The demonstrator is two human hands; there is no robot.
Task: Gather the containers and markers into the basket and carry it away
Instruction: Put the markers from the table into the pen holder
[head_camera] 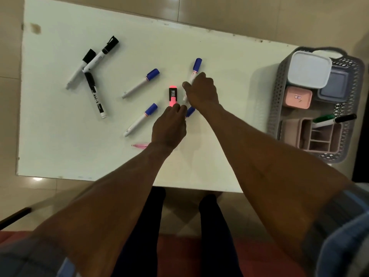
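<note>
Near the middle of the white table (229,80) lies a pink highlighter (173,94); my left hand (169,126) pinches its near end. My right hand (202,90) curls over the barrel of a blue-capped marker (197,64). Between my hands another blue cap (190,111) peeks out. Two more blue-capped markers (140,83) (140,119) and three black-capped markers (93,62) lie to the left. At the table's right end stands a grey basket (277,96). It holds a white container (308,69), a lavender one (335,84), a pink one (297,96), a pink organiser (315,134) and two markers (327,120).
A thin pink pen (139,145) lies by my left wrist. The basket hangs slightly past the table's right edge. Tiled floor surrounds the table, and my legs stand at its near edge. A dark bar (14,216) crosses the lower left corner.
</note>
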